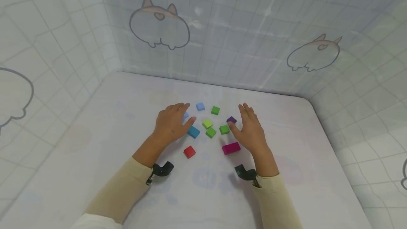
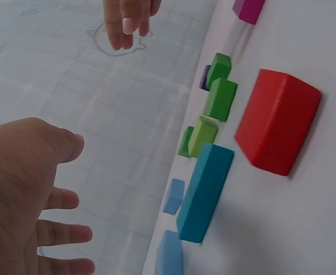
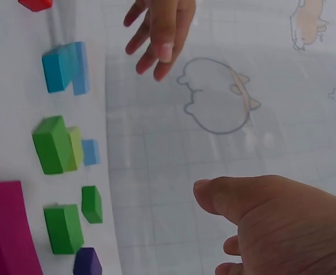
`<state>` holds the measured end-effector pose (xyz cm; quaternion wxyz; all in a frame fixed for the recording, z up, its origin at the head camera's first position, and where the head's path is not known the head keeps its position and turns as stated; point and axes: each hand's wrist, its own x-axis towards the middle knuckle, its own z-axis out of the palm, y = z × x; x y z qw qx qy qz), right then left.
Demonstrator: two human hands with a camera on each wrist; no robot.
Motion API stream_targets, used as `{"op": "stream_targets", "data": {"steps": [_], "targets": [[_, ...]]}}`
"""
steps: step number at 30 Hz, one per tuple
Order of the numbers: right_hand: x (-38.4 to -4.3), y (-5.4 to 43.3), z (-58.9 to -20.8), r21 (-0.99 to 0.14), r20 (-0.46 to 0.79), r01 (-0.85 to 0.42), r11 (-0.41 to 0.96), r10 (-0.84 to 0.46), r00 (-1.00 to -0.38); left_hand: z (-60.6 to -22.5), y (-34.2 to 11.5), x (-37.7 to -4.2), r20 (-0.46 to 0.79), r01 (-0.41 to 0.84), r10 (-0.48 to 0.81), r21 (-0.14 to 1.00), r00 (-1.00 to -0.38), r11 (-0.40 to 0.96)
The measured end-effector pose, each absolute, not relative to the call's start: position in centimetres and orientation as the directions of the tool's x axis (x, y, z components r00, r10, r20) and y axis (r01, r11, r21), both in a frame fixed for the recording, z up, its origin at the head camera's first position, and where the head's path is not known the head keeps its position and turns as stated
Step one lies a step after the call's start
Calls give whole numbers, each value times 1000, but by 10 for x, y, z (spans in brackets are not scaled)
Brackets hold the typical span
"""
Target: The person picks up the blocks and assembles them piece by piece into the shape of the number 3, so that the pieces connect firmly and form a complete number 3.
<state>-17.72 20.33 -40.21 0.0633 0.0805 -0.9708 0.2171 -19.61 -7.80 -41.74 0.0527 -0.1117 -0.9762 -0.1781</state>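
Small coloured blocks lie scattered on a white surface between two hands. My left hand [image 1: 172, 122] hovers at the left of the group, fingers extended and thumb apart, over a light blue block [image 2: 169, 255] and beside a teal block [image 1: 193, 132]. Across from it, my right hand [image 1: 251, 130] is held with fingers straight, near a purple block [image 1: 231, 119] and above a magenta block [image 1: 231, 148]. Neither hand holds anything. Between them are a yellow-green block [image 1: 207, 123] and several green blocks [image 1: 211, 132]. A red block [image 1: 189, 152] sits closer to me.
Another light blue block [image 1: 200, 106] lies toward the back. The white surface [image 1: 203, 193] ends at a back edge, against a wall covering [image 1: 229, 38] with a grid and animal drawings. Similar coverings stand at both sides. Black straps [image 1: 163, 169] circle the wrists.
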Motion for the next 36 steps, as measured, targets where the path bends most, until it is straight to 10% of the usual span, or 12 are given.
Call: {"op": "stream_targets", "data": {"steps": [36], "targets": [[-175, 155, -436, -441, 23, -272, 855, -293, -956, -435, -69, -194, 63, 341, 343, 369, -937, 865]]}}
